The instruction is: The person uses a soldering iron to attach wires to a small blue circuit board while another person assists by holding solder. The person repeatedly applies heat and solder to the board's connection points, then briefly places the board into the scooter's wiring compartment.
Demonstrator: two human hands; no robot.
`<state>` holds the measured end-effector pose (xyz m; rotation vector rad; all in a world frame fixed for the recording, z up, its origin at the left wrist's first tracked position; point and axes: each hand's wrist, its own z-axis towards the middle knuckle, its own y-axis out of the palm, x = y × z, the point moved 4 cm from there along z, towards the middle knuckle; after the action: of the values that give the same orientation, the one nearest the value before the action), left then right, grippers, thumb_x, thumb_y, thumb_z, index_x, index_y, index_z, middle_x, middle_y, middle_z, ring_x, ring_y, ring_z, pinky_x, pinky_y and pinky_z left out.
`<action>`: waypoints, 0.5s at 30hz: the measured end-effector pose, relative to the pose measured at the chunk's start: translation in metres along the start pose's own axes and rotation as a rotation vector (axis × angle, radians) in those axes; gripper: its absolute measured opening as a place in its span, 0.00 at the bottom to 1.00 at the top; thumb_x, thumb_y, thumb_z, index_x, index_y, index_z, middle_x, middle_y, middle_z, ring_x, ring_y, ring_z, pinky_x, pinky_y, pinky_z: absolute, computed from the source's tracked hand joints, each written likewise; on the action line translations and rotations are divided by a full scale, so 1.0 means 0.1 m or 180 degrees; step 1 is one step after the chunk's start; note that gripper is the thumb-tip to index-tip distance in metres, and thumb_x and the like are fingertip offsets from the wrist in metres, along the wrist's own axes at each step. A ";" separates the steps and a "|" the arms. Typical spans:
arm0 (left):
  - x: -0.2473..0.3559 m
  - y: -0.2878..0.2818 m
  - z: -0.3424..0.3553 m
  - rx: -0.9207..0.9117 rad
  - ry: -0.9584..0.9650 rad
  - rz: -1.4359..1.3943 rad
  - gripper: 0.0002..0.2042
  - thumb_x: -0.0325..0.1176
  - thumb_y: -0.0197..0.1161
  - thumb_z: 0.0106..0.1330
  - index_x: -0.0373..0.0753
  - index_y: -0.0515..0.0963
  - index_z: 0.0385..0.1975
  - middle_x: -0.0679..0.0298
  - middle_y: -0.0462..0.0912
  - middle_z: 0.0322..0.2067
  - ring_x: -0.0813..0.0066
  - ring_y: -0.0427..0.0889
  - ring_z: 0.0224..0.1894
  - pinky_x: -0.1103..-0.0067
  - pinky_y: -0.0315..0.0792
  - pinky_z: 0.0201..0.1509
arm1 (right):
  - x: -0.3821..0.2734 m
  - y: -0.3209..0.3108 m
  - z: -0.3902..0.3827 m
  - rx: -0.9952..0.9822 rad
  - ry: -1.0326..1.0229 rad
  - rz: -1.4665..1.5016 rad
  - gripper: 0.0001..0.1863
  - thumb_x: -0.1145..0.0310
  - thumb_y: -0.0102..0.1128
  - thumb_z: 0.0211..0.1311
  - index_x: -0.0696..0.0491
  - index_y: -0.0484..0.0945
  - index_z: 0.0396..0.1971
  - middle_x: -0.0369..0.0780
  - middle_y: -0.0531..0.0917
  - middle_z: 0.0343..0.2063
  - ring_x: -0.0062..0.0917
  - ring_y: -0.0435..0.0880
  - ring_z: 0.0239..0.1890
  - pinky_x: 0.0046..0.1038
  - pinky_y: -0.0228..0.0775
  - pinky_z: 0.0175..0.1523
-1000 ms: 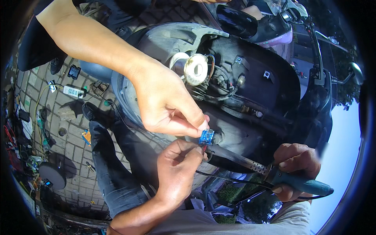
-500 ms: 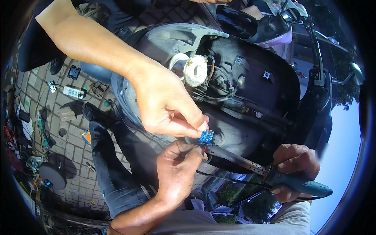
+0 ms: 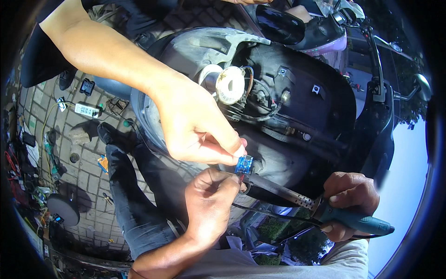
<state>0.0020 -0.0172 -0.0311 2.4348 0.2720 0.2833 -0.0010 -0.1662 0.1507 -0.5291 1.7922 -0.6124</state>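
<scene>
My left hand [image 3: 208, 207] is closed in a pinch on a thin red wire [image 3: 242, 177] at the lower edge of a small blue circuit board [image 3: 243, 164]. Another person's hand [image 3: 200, 123], reaching in from the upper left, grips that board from above. In my right hand [image 3: 349, 189] is a soldering iron with a teal handle [image 3: 355, 220]. Its metal barrel [image 3: 278, 190] points left, and the front end lies close beside the wire and my left fingertips. Whether the tip touches the wire or board cannot be made out.
Beneath the hands is a dark scooter seat [image 3: 278, 162]. A roll of solder wire or tape [image 3: 231, 85] rests behind it. A white power strip [image 3: 87, 109] lies on the paving, with cables and loose parts along the left. A mirror [image 3: 422, 87] sticks out at the right.
The blue board has tilted slightly, so more of its face shows. Both my hands and the soldering iron stay nearly in place.
</scene>
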 end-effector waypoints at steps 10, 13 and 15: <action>0.02 0.02 -0.01 0.0030 0.0069 0.0133 0.02 0.20 0.58 0.59 0.31 0.76 0.27 0.64 0.81 0.25 0.87 0.75 0.28 0.88 0.68 0.35 | 0.00 -0.02 0.00 -0.0100 -0.0003 0.0018 0.20 0.59 0.73 0.45 0.56 0.77 0.33 0.42 0.76 0.19 0.24 0.79 0.17 0.20 0.73 0.23; 0.02 0.02 -0.01 0.0026 0.0040 0.0119 0.02 0.20 0.58 0.59 0.31 0.77 0.27 0.65 0.81 0.25 0.87 0.74 0.27 0.88 0.68 0.34 | 0.00 -0.02 0.00 -0.0017 -0.0027 0.0055 0.20 0.60 0.73 0.45 0.56 0.77 0.33 0.42 0.76 0.19 0.24 0.78 0.16 0.20 0.72 0.23; 0.02 0.02 -0.02 0.0018 0.0035 0.0118 0.02 0.20 0.57 0.59 0.32 0.77 0.26 0.65 0.80 0.25 0.88 0.73 0.27 0.88 0.67 0.34 | 0.00 -0.02 -0.01 0.0043 -0.0056 0.0086 0.20 0.60 0.73 0.45 0.56 0.77 0.33 0.42 0.76 0.19 0.24 0.78 0.16 0.20 0.72 0.22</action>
<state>0.0039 -0.0171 -0.0285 2.4467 0.2331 0.3127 -0.0017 -0.1678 0.1524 -0.4990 1.7746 -0.5992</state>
